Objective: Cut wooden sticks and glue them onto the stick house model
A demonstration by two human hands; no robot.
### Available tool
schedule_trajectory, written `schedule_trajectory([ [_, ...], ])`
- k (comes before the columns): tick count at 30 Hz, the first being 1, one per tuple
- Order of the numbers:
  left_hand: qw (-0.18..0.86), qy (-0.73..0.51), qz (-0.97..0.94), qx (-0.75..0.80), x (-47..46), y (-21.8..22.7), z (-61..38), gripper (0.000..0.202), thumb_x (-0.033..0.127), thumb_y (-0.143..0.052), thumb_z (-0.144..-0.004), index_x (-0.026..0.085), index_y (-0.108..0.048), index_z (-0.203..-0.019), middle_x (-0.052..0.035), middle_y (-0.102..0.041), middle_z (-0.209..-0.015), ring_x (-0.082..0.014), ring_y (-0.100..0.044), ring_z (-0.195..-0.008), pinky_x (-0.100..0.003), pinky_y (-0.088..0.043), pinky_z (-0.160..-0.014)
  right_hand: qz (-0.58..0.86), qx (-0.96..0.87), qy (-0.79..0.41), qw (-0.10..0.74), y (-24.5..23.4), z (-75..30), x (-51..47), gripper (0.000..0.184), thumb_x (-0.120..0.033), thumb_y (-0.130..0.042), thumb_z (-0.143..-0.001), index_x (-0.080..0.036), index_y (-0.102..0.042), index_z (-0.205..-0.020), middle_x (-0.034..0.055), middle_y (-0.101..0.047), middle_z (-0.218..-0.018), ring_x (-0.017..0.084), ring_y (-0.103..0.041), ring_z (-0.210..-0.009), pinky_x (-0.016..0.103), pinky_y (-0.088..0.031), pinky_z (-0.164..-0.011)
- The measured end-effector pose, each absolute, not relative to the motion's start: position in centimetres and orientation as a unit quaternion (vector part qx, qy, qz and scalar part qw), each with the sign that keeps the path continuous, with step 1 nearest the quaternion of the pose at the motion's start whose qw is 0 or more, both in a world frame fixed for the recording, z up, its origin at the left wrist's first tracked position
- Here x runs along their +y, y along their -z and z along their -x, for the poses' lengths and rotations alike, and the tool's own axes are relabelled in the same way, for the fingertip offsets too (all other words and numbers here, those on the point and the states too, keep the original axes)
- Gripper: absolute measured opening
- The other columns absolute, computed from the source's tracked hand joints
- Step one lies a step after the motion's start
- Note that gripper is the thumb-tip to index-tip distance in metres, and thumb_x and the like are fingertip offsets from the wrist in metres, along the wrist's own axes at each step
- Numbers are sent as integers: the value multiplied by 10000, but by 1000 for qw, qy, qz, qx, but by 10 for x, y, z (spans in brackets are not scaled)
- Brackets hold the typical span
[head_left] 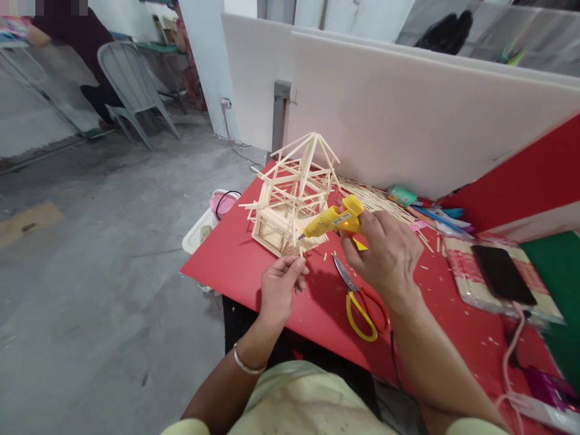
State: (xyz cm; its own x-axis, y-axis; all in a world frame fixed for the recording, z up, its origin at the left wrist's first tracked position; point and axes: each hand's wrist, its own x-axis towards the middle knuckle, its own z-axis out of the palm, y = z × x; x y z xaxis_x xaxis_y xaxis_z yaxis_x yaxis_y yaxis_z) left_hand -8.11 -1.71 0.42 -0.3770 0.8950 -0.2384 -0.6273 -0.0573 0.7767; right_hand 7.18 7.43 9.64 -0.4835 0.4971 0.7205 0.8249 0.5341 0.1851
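My right hand [385,251] is wrapped round a yellow hot glue gun [333,219], its nozzle pointing down and left. Below the nozzle, my left hand [283,281] pinches a short wooden stick [301,252] between thumb and fingertips. Just beyond both hands stands a small model house frame [294,187] built of thin wooden sticks, with a pointed roof frame on top. The nozzle tip is close to the upper end of the stick; whether they touch I cannot tell.
Scissors [357,302] with red and yellow handles lie on the red tabletop [226,266]. Loose sticks [376,196] are spread behind. At right, a phone [502,273] rests on wrapped stick packs [462,284]. White boards [408,109] stand behind the table. A person sits near a chair [129,78].
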Motion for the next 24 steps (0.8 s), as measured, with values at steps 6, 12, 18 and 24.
schedule_trajectory([
  [6, 533, -709, -158, 433, -18, -4, 81, 276, 362, -800, -716, 137, -682, -825, 6, -658, -648, -41, -509, -415, -148, -337, -373, 410, -823, 259, 296, -94, -74, 75, 368, -350, -551, -824, -196, -573, -1157, 71, -644, -918, 206, -543, -757, 322, -361, -671],
  [12, 529, -715, -160, 429, -19, -3, 82, 266, 359, -795, -723, 136, -681, -813, 8, -652, -638, -40, -498, -413, -147, -334, -373, 412, -825, 257, 289, -94, -72, 75, 326, -358, -547, -832, -195, -570, -1114, 63, -637, -898, 201, -540, -756, 316, -362, -683],
  [18, 529, -715, -155, 429, -19, -2, 83, 253, 350, -790, -733, 135, -679, -806, 6, -652, -642, -40, -501, -416, -147, -331, -375, 405, -823, 270, 294, -93, -72, 75, 342, -351, -542, -837, -182, -575, -1133, 71, -647, -905, 200, -537, -748, 318, -348, -658],
  [24, 529, -713, -158, 433, -19, -2, 83, 271, 366, -795, -722, 135, -681, -809, 5, -650, -640, -43, -498, -421, -153, -328, -380, 410, -823, 271, 284, -95, -72, 75, 327, -341, -548, -830, -189, -575, -1118, 65, -637, -886, 198, -536, -738, 320, -346, -659],
])
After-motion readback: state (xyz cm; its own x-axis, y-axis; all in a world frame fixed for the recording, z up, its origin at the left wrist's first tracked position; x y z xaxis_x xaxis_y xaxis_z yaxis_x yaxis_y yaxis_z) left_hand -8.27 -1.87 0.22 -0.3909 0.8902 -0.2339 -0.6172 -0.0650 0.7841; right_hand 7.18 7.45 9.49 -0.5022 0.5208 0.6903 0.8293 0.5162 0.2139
